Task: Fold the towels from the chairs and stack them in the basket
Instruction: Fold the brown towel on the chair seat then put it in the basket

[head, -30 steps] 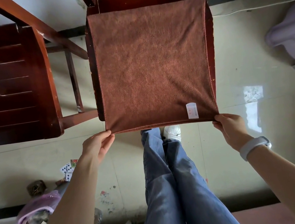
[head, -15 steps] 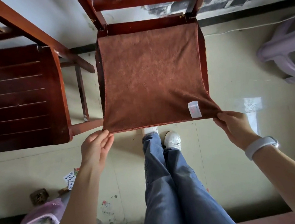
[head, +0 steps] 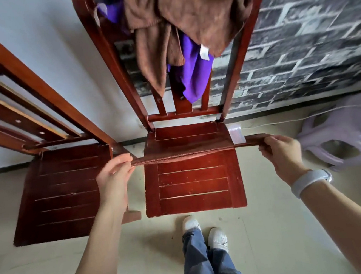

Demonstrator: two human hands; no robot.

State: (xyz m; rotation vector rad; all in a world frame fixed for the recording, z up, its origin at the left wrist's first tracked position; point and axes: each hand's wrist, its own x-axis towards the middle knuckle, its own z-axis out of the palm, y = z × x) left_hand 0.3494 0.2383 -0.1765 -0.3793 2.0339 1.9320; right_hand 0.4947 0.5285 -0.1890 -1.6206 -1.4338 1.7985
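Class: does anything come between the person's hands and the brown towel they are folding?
No. The left hand and right hand each pinch an end of the brown towel, stretched above the chair seat. The basket is out of view.

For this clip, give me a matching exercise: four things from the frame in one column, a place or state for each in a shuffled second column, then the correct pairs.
Things:
1. brown towel
2. purple cloth
3. white wristband
4. lilac plastic stool

Places or states:
A. hanging over the chair backrest
B. on the floor at the right
C. stretched between left hand and right hand over the seat
D. worn on the right wrist

Pairs: 1-C, 2-A, 3-D, 4-B
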